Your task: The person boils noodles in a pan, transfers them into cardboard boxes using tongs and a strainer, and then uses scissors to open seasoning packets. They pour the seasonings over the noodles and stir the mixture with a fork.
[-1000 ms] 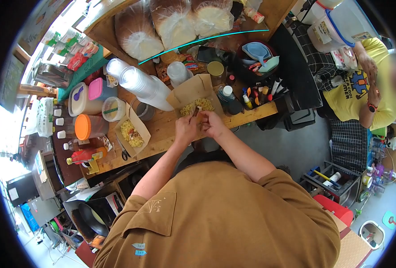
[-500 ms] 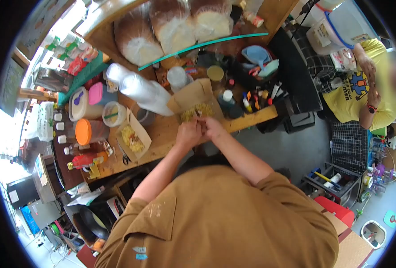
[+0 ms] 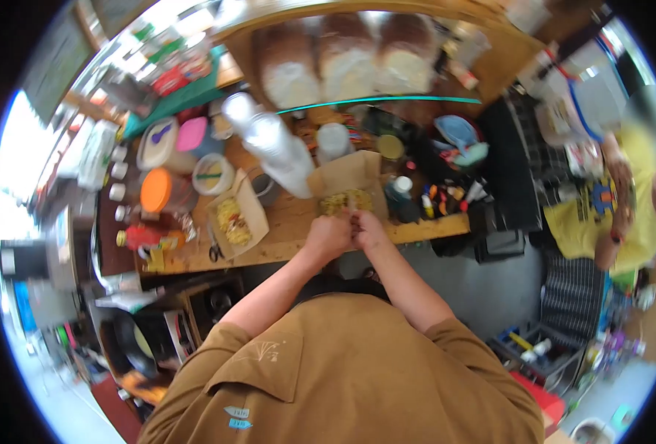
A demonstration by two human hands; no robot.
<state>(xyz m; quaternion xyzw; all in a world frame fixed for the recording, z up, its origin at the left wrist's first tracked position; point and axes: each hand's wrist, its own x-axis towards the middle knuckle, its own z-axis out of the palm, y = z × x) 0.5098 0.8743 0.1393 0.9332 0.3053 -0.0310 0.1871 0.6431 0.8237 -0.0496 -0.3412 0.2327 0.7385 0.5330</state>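
My left hand (image 3: 329,236) and my right hand (image 3: 369,229) meet at the near edge of an open kraft paper food box (image 3: 349,172). Yellowish food (image 3: 335,203), like noodles or rice, lies inside it. The fingers of both hands are closed and pressed together over the front of the box; whatever small thing they pinch is hidden and blurred. To the left stands a second open paper box (image 3: 255,214) with yellow food and reddish bits on top. Black-handled scissors (image 3: 215,252) lie beside that second box.
Stacked clear plastic cups (image 3: 272,144) lean behind the boxes. Orange-lidded jar (image 3: 158,190), white tub (image 3: 213,175) and red bottle (image 3: 141,237) stand left; a dark bottle (image 3: 400,200) stands right. Bagged bread (image 3: 347,63) fills the shelf. A person in a yellow shirt (image 3: 576,229) is at right.
The head view has turned, so the table appears more level and shifted rightward. Both hands stay together at the box, their fingers still closed. The person at right has shifted slightly in view.
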